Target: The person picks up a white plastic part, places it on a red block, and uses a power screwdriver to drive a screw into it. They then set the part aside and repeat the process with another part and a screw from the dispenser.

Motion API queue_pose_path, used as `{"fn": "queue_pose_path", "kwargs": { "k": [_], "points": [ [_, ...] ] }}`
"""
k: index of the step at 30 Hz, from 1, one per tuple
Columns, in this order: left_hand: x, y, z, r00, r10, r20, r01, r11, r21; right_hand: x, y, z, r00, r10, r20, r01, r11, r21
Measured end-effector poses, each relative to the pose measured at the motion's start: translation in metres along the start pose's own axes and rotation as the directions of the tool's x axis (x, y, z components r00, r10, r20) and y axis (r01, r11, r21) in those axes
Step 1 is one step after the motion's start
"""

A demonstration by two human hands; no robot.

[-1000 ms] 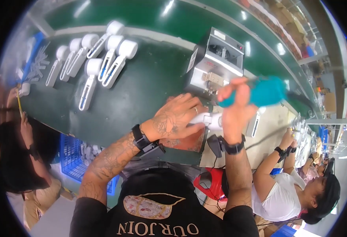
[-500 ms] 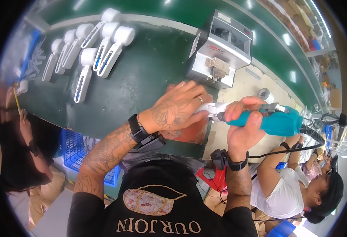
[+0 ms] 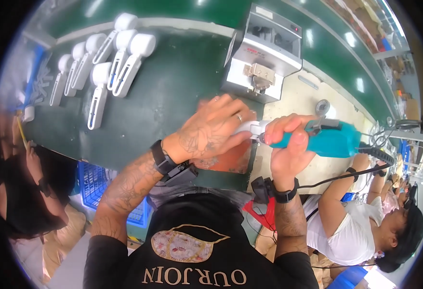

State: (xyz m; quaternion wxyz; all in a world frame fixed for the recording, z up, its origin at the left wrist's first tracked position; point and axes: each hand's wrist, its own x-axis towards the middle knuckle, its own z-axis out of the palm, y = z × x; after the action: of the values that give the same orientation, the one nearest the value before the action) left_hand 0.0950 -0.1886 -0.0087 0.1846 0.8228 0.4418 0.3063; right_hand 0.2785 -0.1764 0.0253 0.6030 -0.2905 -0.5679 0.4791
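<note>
Left hand [image 3: 213, 127] pins white device [image 3: 253, 128], apparently steadying it; right hand [image 3: 291, 147] grasps teal power tool [image 3: 337, 140], nose toward device.

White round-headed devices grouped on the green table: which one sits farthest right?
The white round-headed device whose head comes nearest the grey machine; no other head in the group reaches as far right.

one head-worn fisheye looks down, near, onto the green bench [image 3: 182, 72].

Bright light leaves white glare on the green panel [image 3: 173, 10], while edges curve into blackness.
</note>
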Motion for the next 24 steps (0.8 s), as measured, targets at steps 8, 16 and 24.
{"fn": "queue_pose_path", "kwargs": {
  "k": [8, 16, 24],
  "points": [
    [-0.03, 0.011, -0.002, 0.942, 0.328, -0.066, -0.313, 0.933, 0.179, -0.025, -0.038, 0.0, 0.987, 0.087, -0.138, -0.051, 0.968, 0.246],
    [-0.12, -0.016, -0.071, 0.747, -0.278, -0.603, 0.344, 0.939, -0.007, -0.053, -0.072, -0.023, 0.973, -0.118, -0.198, 0.14, 0.985, 0.103],
    [-0.211, -0.094, -0.141, 0.471, -0.458, -0.754, 0.78, 0.616, 0.113, -0.068, -0.047, -0.037, 0.981, 0.008, -0.195, 0.002, 0.999, 0.051]
  ]
}}
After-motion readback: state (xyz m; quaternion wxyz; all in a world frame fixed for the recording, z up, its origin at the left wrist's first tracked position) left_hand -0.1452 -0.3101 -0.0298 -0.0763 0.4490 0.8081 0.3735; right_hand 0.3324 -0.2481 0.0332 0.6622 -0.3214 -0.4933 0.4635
